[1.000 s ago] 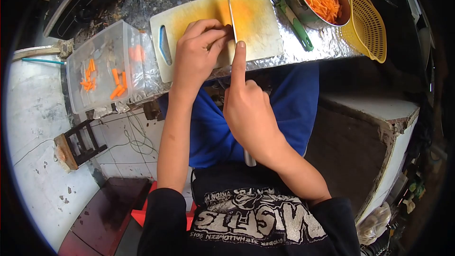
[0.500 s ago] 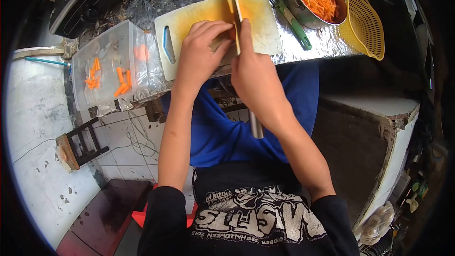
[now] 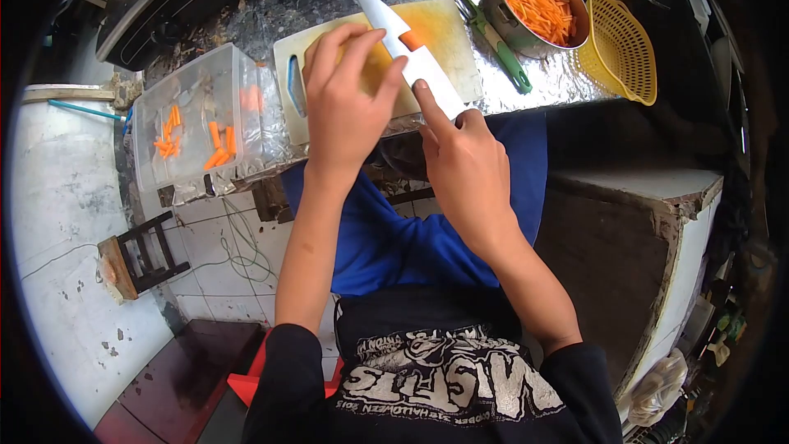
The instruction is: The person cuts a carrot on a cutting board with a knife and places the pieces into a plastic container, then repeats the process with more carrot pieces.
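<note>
A white cutting board (image 3: pixel 452 25) stained orange lies on the counter. My right hand (image 3: pixel 460 148) grips a knife (image 3: pixel 431 82), its index finger along the blade, which now lies flat-side up over the board. An orange carrot piece (image 3: pixel 411 39) shows on the blade's face. My left hand (image 3: pixel 349 90) is beside the blade on the left, fingers apart and curved, fingertips near the blade; nothing shows between them.
A metal pot (image 3: pixel 538 8) of carrot strips and a yellow basket (image 3: pixel 620 45) stand at the right. A green-handled peeler (image 3: pixel 501 49) lies beside the board. A clear plastic container (image 3: pixel 238 107) with carrot pieces is at the left.
The knife has turned from upright to flat, its tip swinging left. My left hand has opened and lifted off the blade's side, and the carrot piece has come into view.
</note>
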Action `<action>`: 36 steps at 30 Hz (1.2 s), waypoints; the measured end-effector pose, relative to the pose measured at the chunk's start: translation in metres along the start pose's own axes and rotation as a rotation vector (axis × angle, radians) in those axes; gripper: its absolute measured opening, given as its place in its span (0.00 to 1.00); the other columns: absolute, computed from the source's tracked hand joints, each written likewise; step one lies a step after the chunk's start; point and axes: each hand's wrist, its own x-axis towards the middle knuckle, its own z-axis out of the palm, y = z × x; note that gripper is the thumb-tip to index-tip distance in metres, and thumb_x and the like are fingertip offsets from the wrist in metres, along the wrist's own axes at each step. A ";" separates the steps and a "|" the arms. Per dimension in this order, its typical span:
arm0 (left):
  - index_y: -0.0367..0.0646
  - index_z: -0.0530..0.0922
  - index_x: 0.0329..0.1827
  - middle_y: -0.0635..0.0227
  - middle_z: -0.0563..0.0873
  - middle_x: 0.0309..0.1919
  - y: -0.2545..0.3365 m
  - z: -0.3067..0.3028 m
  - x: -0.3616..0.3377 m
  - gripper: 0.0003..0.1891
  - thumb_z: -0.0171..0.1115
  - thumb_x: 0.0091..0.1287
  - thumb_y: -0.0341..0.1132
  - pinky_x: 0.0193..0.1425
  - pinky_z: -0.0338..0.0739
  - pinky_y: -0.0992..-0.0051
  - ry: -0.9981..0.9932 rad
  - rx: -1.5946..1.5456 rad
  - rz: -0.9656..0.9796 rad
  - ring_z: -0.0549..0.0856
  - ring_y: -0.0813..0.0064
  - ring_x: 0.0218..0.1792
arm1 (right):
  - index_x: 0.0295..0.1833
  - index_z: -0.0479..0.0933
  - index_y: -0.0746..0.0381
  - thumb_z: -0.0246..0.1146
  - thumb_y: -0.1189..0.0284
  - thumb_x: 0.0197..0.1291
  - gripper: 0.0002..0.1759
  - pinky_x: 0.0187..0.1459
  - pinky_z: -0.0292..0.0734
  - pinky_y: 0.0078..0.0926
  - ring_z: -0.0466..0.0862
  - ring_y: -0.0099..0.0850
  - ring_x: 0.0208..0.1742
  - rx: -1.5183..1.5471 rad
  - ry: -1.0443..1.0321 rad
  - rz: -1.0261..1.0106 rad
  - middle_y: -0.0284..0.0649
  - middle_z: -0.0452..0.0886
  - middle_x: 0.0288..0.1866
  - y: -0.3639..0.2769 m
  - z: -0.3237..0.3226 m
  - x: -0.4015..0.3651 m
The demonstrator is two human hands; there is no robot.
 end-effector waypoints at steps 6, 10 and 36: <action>0.38 0.87 0.48 0.60 0.85 0.55 0.003 0.010 0.004 0.16 0.77 0.59 0.34 0.66 0.75 0.61 -0.034 0.166 -0.011 0.81 0.56 0.59 | 0.74 0.74 0.50 0.61 0.78 0.62 0.33 0.32 0.84 0.44 0.87 0.47 0.35 -0.024 -0.003 -0.031 0.50 0.77 0.39 -0.012 0.004 -0.006; 0.38 0.87 0.49 0.61 0.85 0.55 -0.003 0.001 -0.001 0.15 0.75 0.60 0.31 0.65 0.76 0.63 -0.061 0.077 -0.020 0.81 0.58 0.59 | 0.75 0.72 0.52 0.61 0.77 0.63 0.33 0.32 0.84 0.46 0.87 0.50 0.32 -0.032 0.029 -0.009 0.54 0.79 0.38 -0.005 0.003 0.000; 0.38 0.90 0.46 0.63 0.87 0.48 -0.041 -0.009 -0.019 0.11 0.75 0.60 0.28 0.58 0.79 0.64 -0.215 -0.074 -0.122 0.84 0.60 0.54 | 0.83 0.46 0.71 0.59 0.82 0.64 0.45 0.30 0.80 0.53 0.85 0.56 0.25 0.493 -0.087 -0.072 0.57 0.80 0.23 -0.012 0.028 -0.002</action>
